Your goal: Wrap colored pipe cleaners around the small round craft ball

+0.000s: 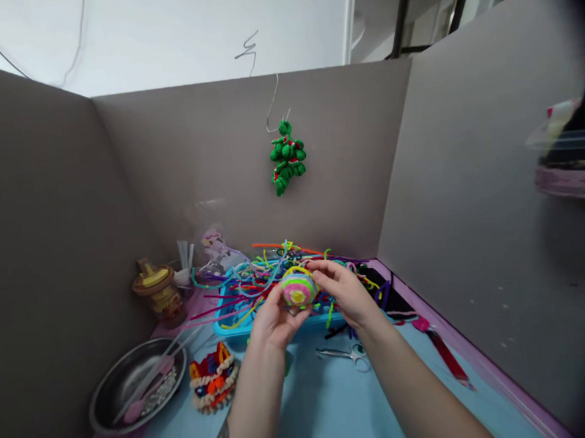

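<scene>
A small round piece of coiled pipe cleaners (299, 290), striped in pink, green, blue and white with a yellow centre, is held up in front of the blue tray. My left hand (277, 319) grips it from the left and below, thumb and fingers around its edge. At its upper right, the bent fingers of my right hand (345, 291) touch the piece near a yellow pipe cleaner (296, 270) arched over its top. Whether the right fingertips pinch that strand is too small to tell. Behind both hands, loose coloured pipe cleaners (256, 275) fill the blue tray (235, 331).
Scissors (343, 354) lie on the blue mat below the right hand. At left are a steel bowl (101, 392) with beads and pink-ended sticks, a colourful woven piece (214, 379) and a brown-lidded cup (161, 295). A green ornament (287, 158) hangs on the grey back panel.
</scene>
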The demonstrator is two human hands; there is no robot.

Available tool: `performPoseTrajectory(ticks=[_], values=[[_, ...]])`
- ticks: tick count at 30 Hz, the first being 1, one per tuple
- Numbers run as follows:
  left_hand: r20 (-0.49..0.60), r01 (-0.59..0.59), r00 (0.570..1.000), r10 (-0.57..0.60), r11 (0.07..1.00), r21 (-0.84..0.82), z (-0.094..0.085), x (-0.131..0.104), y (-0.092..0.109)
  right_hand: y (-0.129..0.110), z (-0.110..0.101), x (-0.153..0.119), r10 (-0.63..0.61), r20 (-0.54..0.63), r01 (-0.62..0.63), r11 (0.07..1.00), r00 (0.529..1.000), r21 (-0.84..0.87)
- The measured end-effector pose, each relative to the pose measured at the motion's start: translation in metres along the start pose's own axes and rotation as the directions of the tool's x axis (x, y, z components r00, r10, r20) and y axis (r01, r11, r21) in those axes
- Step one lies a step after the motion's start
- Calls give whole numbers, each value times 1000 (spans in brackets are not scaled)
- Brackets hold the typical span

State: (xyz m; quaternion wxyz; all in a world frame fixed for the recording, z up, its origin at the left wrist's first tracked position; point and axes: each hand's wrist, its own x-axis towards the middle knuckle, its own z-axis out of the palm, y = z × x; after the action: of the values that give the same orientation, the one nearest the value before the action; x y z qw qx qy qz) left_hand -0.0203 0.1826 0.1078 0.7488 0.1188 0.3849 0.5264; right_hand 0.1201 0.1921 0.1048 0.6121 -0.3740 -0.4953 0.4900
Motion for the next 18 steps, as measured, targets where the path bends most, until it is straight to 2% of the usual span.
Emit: performPoseTrajectory(ticks=[3,6,10,13,16,18], values=[[-108,-25,994,33,997,74,1,1,-8,5,-2,1,157,70,-159,987,985,31],[-137,-58,988,70,994,93,1,2,-13,10,-3,2,303,143,-322,937,942,134],[-119,-151,979,166,981,121,1,2,-13,16,-2,2,341,198,-374,912,919,167],[-99,-263,954,282,950,170,-1,4,-11,18,-1,3,294,156,-317,936,943,153],[-52,-392,906,419,881,265,-6,6,-10,17,-1,4,131,29,-132,989,991,62],[4,-481,859,512,804,350,-8,5,-9,16,-2,4,4,17,-3,999,1000,-50]])
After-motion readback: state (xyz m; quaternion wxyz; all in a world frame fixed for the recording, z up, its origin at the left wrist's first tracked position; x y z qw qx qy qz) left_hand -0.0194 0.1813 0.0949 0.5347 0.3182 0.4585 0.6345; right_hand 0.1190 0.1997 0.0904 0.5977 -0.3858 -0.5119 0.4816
